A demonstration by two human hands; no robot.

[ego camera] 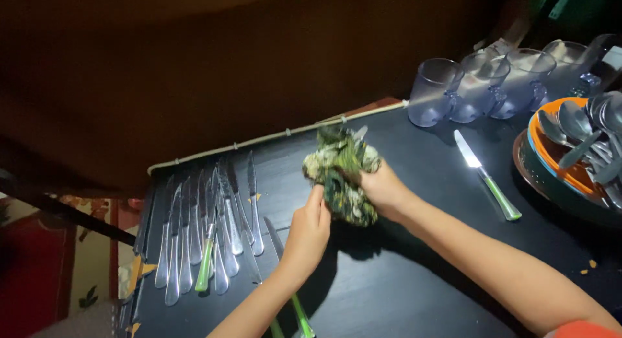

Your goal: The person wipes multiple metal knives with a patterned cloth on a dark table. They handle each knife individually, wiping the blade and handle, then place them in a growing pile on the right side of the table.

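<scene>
The dark counter (414,273) carries the work, lit from above and black elsewhere. At its right edge stands a round tray (551,176) with an orange rim, loaded with spoons; behind it, a row of clear handled mugs (483,85). On the left, a row of table knives (201,228) lies side by side, blades pointing away from the person, one with a green handle. A single green-handled knife (487,176) lies apart between cloth and tray, blade towards the mugs. The crumpled cloth (342,173), patterned green, dark and pale, is held just above the counter's middle; its long axis runs from upper left to lower right. A metal tip shows at its top, its kind not discernible. The right hand (383,190) has its grip clamped around the cloth. The left hand (310,229) pinches the cloth's lower edge, fingers together.
</scene>
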